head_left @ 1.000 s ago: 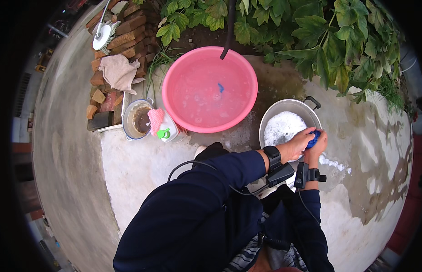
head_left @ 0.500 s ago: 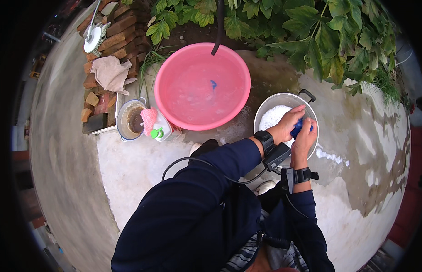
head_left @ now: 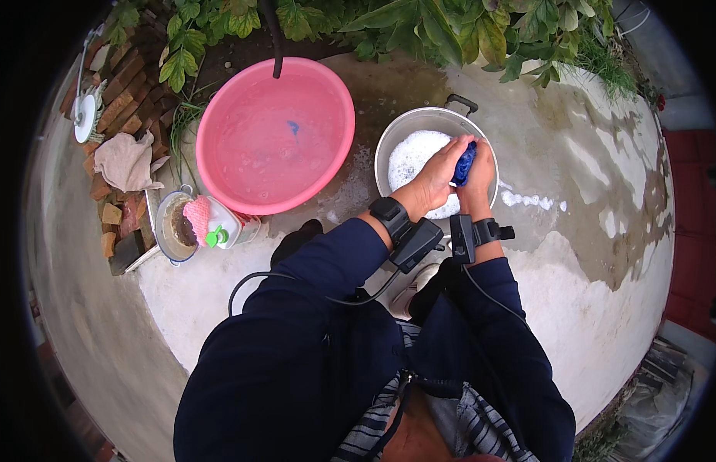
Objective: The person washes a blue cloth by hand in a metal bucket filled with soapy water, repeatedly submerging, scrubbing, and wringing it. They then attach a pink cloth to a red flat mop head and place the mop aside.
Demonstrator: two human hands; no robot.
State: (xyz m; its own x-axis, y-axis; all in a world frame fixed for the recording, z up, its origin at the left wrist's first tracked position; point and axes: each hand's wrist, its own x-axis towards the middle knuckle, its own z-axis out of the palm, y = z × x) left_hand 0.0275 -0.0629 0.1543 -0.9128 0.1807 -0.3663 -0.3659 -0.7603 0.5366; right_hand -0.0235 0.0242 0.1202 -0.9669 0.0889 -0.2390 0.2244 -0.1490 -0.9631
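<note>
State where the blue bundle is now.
In the head view, the blue bundle is right of centre, held between the left hand and right hand, above the right part of the metal pot.

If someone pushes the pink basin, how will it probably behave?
The pink basin is probably heavy, since it holds water. That water may slosh, as the top is open. Tipping seems unlikely, given its wide shape.

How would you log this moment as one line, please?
left hand, right hand: cupped around bunched blue item | metal pot: beneath, holding white foam | pink basin: left of pot
</note>
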